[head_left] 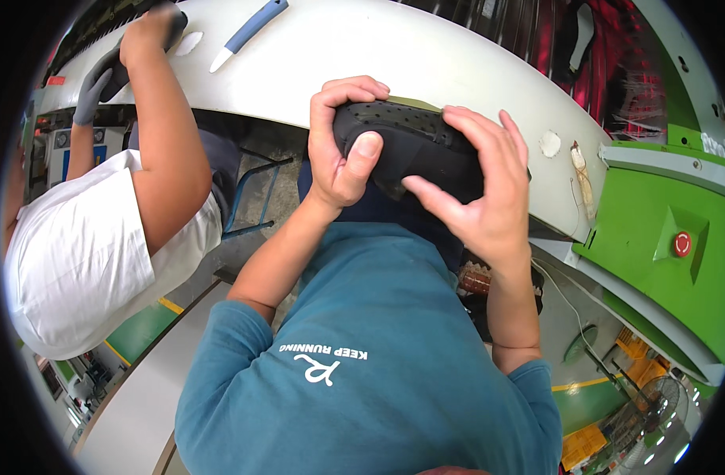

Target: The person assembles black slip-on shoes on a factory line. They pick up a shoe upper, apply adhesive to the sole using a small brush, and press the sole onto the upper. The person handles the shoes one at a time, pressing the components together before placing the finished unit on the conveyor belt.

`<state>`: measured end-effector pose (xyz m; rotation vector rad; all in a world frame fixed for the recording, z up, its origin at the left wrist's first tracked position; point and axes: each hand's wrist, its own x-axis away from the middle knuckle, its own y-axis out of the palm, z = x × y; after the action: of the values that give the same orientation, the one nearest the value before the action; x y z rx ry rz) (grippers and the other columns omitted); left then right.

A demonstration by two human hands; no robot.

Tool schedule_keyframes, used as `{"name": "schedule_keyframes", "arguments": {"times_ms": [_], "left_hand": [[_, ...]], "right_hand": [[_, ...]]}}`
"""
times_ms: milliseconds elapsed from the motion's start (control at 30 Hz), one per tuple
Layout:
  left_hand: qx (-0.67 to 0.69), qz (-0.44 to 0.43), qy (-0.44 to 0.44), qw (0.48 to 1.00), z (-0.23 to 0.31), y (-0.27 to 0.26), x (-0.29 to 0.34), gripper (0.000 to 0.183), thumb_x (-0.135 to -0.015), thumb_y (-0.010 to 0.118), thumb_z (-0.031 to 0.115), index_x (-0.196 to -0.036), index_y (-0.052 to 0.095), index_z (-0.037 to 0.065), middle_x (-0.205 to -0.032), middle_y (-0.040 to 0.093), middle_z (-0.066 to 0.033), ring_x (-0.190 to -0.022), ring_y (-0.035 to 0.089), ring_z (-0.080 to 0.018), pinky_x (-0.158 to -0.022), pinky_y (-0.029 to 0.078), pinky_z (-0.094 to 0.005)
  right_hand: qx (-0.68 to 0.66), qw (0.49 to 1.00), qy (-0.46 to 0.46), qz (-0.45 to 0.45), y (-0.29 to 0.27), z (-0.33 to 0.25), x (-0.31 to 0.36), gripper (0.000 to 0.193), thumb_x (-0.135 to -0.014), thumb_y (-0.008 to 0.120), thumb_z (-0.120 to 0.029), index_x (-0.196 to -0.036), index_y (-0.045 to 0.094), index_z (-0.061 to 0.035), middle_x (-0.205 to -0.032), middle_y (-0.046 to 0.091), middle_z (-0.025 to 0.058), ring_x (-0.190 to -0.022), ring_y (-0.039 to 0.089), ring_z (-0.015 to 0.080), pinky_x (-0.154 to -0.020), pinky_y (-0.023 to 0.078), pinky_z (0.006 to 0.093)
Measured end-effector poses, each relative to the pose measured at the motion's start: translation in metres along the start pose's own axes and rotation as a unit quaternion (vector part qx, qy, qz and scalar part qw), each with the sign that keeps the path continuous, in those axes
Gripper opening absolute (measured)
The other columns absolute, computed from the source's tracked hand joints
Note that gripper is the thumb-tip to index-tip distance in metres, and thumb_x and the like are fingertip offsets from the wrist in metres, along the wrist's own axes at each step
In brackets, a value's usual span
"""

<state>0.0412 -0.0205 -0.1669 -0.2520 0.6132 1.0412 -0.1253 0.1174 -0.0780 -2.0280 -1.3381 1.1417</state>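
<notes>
Found white capital lettering [324,350], two words in one line, on the front of the teal shirt [394,285]; appears inverted in view, with a white looping emblem [323,367] printed just below.

Black shoe-like piece [414,149], dotted on top, olive-edged, held crosswise.
</notes>
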Motion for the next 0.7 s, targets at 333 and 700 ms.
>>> {"name": "schedule_keyframes", "arguments": {"times_ms": [333, 700], "left_hand": [[-0.066, -0.036, 0.048, 0.996, 0.014, -0.01, 0.005, 0.023, -0.105, 0.062, 0.013, -0.122, 0.07, 0.001, -0.133, 0.061, -0.0224, -0.124, 0.06, -0.0303, -0.108, 0.05, -0.0432], [-0.179, -0.05, -0.009, 0.983, 0.039, -0.004, -0.004, 0.032, -0.086, 0.092, 0.009, -0.113, 0.074, 0.008, -0.128, 0.064, -0.0182, -0.12, 0.064, -0.0286, -0.099, 0.054, -0.0403]], "right_hand": [[-0.15, 0.987, 0.058, 0.011, -0.011, 0.031, 0.01, 0.032, -0.079, 0.095, -0.012, -0.101, 0.073, -0.0068, -0.13, 0.078, 0.0075, -0.119, 0.07, 0.0304, -0.107, 0.051, 0.0417], [-0.124, 0.991, 0.038, -0.039, -0.015, 0.037, -0.007, 0.028, -0.082, 0.093, -0.022, -0.096, 0.073, -0.0089, -0.129, 0.076, 0.0026, -0.121, 0.067, 0.0275, -0.107, 0.048, 0.0421]]}}
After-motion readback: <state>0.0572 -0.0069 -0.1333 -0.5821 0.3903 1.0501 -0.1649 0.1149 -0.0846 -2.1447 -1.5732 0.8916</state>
